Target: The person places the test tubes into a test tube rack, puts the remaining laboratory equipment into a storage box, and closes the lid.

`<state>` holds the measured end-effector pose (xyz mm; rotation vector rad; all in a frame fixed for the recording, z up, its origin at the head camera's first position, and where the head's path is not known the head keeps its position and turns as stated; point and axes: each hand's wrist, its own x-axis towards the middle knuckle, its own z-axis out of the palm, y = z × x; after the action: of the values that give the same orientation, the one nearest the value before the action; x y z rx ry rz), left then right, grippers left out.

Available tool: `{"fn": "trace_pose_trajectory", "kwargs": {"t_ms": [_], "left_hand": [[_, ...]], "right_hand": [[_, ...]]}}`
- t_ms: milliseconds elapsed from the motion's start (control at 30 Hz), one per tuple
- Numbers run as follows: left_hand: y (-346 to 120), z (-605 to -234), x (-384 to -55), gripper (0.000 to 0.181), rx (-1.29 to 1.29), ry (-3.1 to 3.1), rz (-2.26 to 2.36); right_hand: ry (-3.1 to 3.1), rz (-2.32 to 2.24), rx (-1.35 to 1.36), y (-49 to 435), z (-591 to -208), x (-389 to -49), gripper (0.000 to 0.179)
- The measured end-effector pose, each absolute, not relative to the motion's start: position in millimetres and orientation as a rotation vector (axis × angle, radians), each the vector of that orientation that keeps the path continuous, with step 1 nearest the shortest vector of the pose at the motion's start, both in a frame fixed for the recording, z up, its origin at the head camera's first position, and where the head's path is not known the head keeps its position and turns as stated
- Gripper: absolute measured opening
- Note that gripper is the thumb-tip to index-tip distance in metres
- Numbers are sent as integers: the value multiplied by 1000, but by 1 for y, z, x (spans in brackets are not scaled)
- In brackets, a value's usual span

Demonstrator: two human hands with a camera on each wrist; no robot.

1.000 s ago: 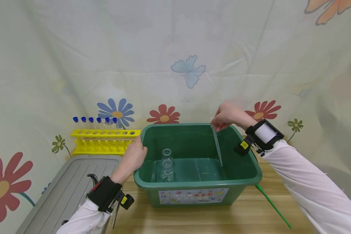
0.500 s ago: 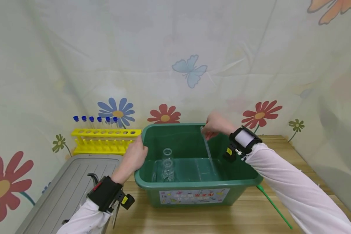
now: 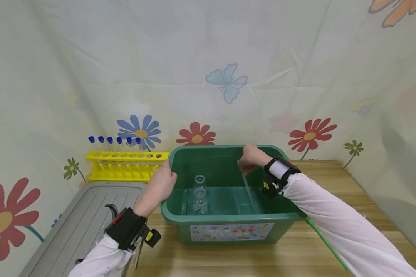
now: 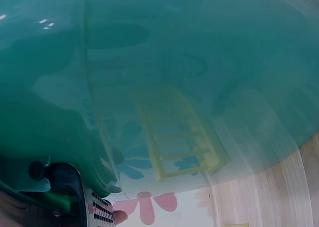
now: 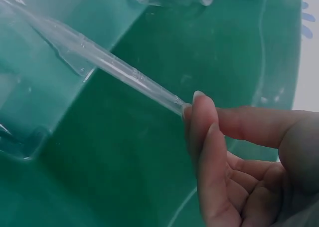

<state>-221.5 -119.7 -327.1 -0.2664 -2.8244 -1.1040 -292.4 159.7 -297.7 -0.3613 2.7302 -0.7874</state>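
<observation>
My left hand [image 3: 161, 182] grips the left rim of a green plastic tub [image 3: 228, 219]; the tub's outer wall [image 4: 164, 52] fills most of the left wrist view. My right hand [image 3: 254, 157] reaches into the tub's right side and pinches a clear pipette [image 3: 247, 185] near its upper end. In the right wrist view the pipette [image 5: 119, 70] runs slanting away from my thumb and fingertips. Clear glass bottles [image 3: 200, 196] stand on the tub's floor at the left. Other clear pieces lie on the floor, too faint to make out.
A yellow rack [image 3: 126, 156] with several blue-capped test tubes stands behind on the left. A grey ribbed case [image 3: 100, 215] lies left of the tub. A thin green stick [image 3: 327, 244] lies on the wooden table [image 3: 228, 261], and a printed curtain [image 3: 225, 46] hangs behind.
My right hand has moved left and down into the tub, bringing the pipette lower. My left hand has kept its grip on the rim.
</observation>
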Motion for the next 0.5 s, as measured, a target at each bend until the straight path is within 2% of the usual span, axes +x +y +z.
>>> {"fn": "trace_pose_trajectory", "kwargs": {"t_ms": [333,500], "left_hand": [[-118,-326,-221,42,-235,-2840,-1131],[-118,-326,-221,41,-237,-2833,-1128]], "right_hand": [[2741,-689,-337,156,-319,-295,27],[2738,-677,-366,157,-332,-295,22]]}}
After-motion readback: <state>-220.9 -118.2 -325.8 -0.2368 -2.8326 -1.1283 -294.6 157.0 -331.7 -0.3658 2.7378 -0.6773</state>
